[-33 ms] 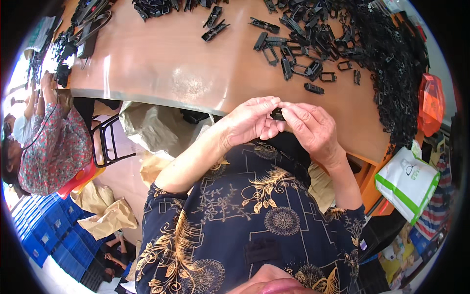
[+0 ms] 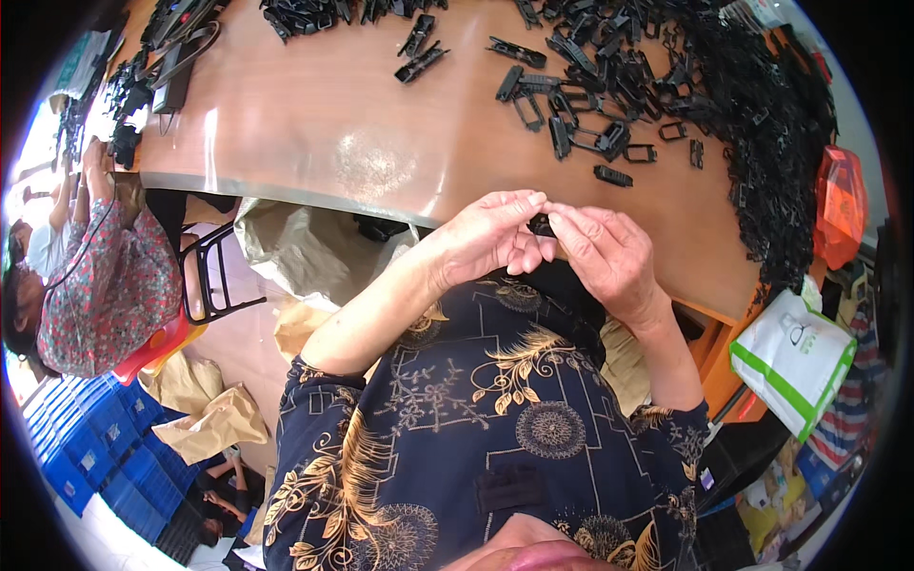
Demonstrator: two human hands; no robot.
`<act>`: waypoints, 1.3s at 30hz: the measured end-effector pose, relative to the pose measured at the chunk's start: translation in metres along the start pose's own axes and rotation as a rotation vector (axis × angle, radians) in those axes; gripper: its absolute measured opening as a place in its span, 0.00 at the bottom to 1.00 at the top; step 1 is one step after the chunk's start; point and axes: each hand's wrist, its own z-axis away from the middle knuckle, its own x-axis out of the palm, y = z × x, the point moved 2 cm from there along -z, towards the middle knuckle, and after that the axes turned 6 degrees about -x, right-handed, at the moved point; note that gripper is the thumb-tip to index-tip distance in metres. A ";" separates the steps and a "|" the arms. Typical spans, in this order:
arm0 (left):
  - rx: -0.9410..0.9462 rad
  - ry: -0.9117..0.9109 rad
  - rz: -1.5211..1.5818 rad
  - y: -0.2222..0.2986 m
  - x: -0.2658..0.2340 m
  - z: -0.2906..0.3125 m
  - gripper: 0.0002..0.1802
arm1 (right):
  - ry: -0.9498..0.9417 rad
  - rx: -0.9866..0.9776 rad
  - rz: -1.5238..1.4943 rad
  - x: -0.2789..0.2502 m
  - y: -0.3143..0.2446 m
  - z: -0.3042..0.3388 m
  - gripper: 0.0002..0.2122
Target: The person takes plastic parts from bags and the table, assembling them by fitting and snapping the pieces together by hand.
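Note:
My left hand (image 2: 486, 238) and my right hand (image 2: 605, 257) meet fingertip to fingertip at the near edge of a brown wooden table (image 2: 362, 133). Pinched between them is a small black plastic piece (image 2: 541, 226), mostly hidden by my fingers. Just beyond my hands, several loose black plastic clips and frames (image 2: 571, 105) are scattered on the table. One short black piece (image 2: 612, 175) lies nearest my fingers. A thick heap of black parts (image 2: 762, 124) runs along the right side of the table.
A person in a floral top (image 2: 86, 285) sits at the left by a black metal stool frame (image 2: 214, 271). Brown paper sacks (image 2: 305, 252) lie under the table, blue crates (image 2: 86, 447) at lower left. An orange bag (image 2: 840, 205) and a white-and-green bag (image 2: 795, 357) hang at right.

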 end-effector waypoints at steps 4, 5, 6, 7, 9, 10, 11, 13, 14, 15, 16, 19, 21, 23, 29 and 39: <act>0.152 0.345 -0.755 0.026 0.001 0.013 0.17 | 0.102 0.123 -0.151 0.009 0.002 0.008 0.21; 0.558 0.595 -1.217 0.037 -0.016 0.013 0.13 | 0.112 0.116 -0.160 0.012 0.003 0.010 0.21; 0.833 0.854 -1.524 0.060 -0.015 0.018 0.09 | 0.134 0.176 -0.187 0.014 0.004 0.015 0.20; 0.987 1.055 -1.603 0.077 -0.022 0.022 0.10 | 0.156 0.227 -0.222 0.017 0.004 0.016 0.20; 1.068 1.253 -1.703 0.109 -0.033 0.029 0.13 | 0.171 0.230 -0.253 0.020 0.004 0.014 0.19; 1.068 1.253 -1.766 0.118 -0.042 0.028 0.13 | 0.177 0.263 -0.303 0.022 0.004 0.013 0.19; 1.069 1.249 -1.827 0.124 -0.051 0.026 0.12 | 0.182 0.296 -0.351 0.024 0.003 0.012 0.18; 1.082 1.206 -1.881 0.135 -0.063 0.023 0.13 | 0.197 0.315 -0.382 0.027 0.004 0.006 0.17; 1.102 1.163 -1.931 0.134 -0.068 0.022 0.13 | 0.212 0.329 -0.409 0.028 0.005 0.003 0.16; 1.099 1.151 -1.928 0.132 -0.067 0.022 0.13 | 0.208 0.339 -0.405 0.029 0.006 0.000 0.16; 1.059 1.057 -1.621 0.128 -0.069 0.023 0.14 | 0.217 0.417 -0.463 0.030 0.008 -0.002 0.15; 0.725 0.812 -0.906 0.105 -0.049 0.035 0.16 | 0.267 0.632 -0.666 0.026 0.011 -0.020 0.09; 0.482 0.379 -0.338 0.082 -0.041 0.042 0.16 | 0.296 0.618 -0.765 0.027 0.010 -0.033 0.08; 0.406 0.434 -0.275 0.064 -0.024 0.042 0.17 | 0.295 0.635 -0.809 0.030 0.007 -0.039 0.08; 0.408 0.325 -0.357 0.040 -0.015 0.047 0.17 | 0.249 0.658 -0.811 0.033 -0.007 -0.034 0.08; 0.451 0.412 -0.769 0.015 0.008 0.032 0.18 | 0.243 0.707 -0.715 0.025 -0.014 -0.010 0.07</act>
